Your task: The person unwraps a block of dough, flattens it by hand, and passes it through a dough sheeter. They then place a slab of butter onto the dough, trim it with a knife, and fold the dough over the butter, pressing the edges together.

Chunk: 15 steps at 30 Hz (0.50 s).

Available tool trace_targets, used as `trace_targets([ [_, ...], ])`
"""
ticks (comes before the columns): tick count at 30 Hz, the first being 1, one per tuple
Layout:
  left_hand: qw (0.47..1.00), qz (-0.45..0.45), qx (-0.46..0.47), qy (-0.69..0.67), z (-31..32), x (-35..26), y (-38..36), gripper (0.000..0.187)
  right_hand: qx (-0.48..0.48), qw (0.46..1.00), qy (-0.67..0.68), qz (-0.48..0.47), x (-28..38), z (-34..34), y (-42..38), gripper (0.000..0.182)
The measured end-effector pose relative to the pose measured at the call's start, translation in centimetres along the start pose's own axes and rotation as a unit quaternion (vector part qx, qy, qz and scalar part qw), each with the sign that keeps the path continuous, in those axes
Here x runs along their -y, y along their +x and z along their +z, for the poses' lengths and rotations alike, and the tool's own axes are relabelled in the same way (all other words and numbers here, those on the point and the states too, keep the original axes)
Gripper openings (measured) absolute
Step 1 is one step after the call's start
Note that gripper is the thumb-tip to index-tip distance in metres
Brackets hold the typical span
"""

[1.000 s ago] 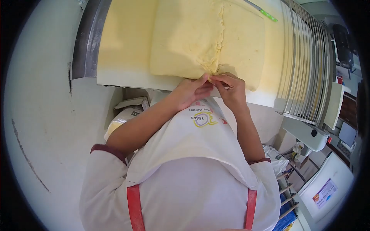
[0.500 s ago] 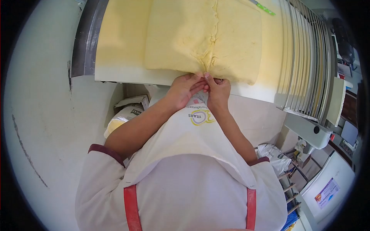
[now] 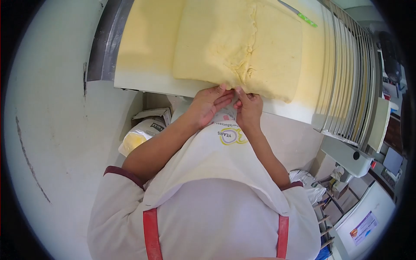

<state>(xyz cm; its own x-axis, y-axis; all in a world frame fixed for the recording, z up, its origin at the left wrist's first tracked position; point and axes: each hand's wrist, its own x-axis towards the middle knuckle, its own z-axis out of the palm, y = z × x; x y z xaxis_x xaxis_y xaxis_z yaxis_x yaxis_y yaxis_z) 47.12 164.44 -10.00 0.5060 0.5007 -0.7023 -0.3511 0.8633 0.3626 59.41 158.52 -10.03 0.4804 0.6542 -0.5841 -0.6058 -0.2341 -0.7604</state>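
Note:
A large, flat slab of pale yellow dough [image 3: 208, 47] lies on the floured work surface [image 3: 147, 47]. A crinkled seam runs down it to its near edge. There my left hand [image 3: 210, 104] pinches the dough's edge between thumb and index finger, its other fingers loosely extended below. Just to the right, my right hand [image 3: 250, 108] grips the same edge with thumb and curled fingers. The two thumbs are close together but apart, at the lower end of the seam.
A knife with a green handle [image 3: 307, 20] lies beyond the dough's right side. A metal rod guard [image 3: 346, 73] stands at the right. Below the surface's near edge are a box [image 3: 162, 113] and a bag [image 3: 141, 134] at the left, and another bag [image 3: 308, 184] at the right.
The camera view has shifted, so the dough and surface appear slightly lower and to the right. My hands have moved slightly apart along the dough's edge, both still on it.

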Motion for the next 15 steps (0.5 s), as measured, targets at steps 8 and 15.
trace_targets([
  [8,0.996,0.048,-0.05,0.051,-1.1,0.2,0.3,0.026,0.059,0.995,-0.069,0.037,0.2,0.7,-0.4,0.021],
  [15,0.994,0.081,-0.052,0.055,-2.5,-0.4,0.1,0.029,0.033,0.997,-0.054,0.034,-0.3,1.3,-1.0,0.017],
])
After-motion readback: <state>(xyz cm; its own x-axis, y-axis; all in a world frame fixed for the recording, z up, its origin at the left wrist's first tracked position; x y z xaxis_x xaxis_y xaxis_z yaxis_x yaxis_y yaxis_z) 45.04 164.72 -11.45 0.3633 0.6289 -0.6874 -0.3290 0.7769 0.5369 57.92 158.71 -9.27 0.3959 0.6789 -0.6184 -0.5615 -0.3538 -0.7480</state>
